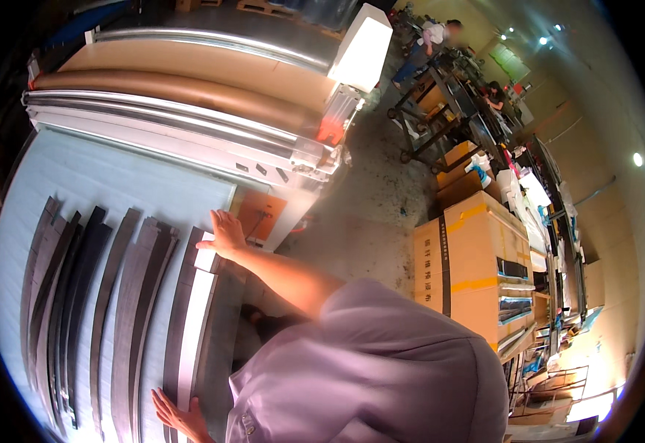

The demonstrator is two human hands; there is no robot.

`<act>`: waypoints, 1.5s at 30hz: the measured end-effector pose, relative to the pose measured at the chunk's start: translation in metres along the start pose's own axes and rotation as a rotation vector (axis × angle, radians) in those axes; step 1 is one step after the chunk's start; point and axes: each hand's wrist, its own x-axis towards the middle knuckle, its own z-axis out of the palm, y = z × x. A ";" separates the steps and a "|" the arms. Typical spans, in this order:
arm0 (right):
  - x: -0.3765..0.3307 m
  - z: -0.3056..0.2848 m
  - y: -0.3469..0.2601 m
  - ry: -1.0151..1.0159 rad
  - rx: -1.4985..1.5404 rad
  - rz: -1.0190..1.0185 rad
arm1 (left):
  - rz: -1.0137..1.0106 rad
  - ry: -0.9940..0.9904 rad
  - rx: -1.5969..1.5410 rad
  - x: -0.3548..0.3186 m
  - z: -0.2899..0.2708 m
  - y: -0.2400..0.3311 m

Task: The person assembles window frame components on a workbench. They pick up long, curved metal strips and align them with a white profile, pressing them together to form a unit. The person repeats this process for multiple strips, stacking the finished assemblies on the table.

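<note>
Several long dark curved strips lie side by side on a pale blue-grey table. At the table's right edge, the strip nearest me is dark with a pale band along it. My right hand lies flat on its far end, fingers spread, arm stretched out from a lilac sleeve. My left hand presses flat on its near end at the bottom of the view. Neither hand is closed around anything.
A large machine with a brown roll and metal rails stands across the far end of the table. An orange panel is beside my right hand. Stacked cardboard boxes, cluttered benches and other people are at the right.
</note>
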 end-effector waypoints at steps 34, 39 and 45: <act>-0.046 0.030 -0.092 -0.764 -0.309 -1.194 | 0.047 -0.058 -0.146 0.020 0.009 0.017; -0.048 0.023 -0.091 -0.746 -0.306 -1.193 | 0.099 -0.031 -0.122 0.021 0.008 0.019; -0.049 0.022 -0.090 -0.742 -0.340 -1.218 | 0.186 -0.002 -0.087 0.016 0.014 0.017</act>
